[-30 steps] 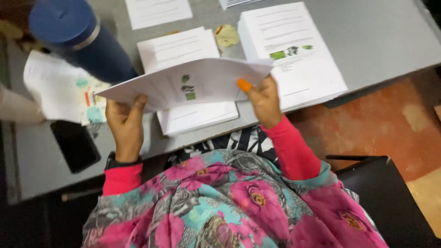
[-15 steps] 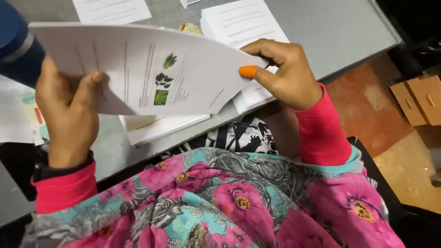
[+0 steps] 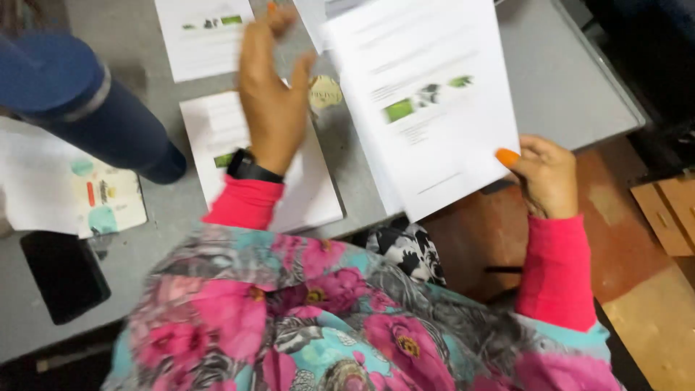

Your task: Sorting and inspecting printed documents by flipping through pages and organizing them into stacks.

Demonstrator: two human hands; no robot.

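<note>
My right hand [image 3: 548, 174] grips the lower right corner of a stack of white printed sheets [image 3: 427, 101], held up over the right part of the grey table [image 3: 557, 80]. My left hand [image 3: 269, 90], with a black watch at the wrist, hovers open and blurred above a white paper stack [image 3: 311, 181] lying on the table. It holds nothing. Another printed sheet [image 3: 203, 36] lies further back.
A dark blue bottle [image 3: 79, 101] stands at the left. Beside it lies a paper with coloured stickers [image 3: 94, 195], and a black phone [image 3: 64, 274] near the table's front edge. A small round sticker [image 3: 326, 93] lies by the stack. Cardboard boxes [image 3: 666, 210] sit on the floor at right.
My left hand has let go of the sheets and moved forward over the table stack. My right hand alone now holds the sheets, shifted to the right.
</note>
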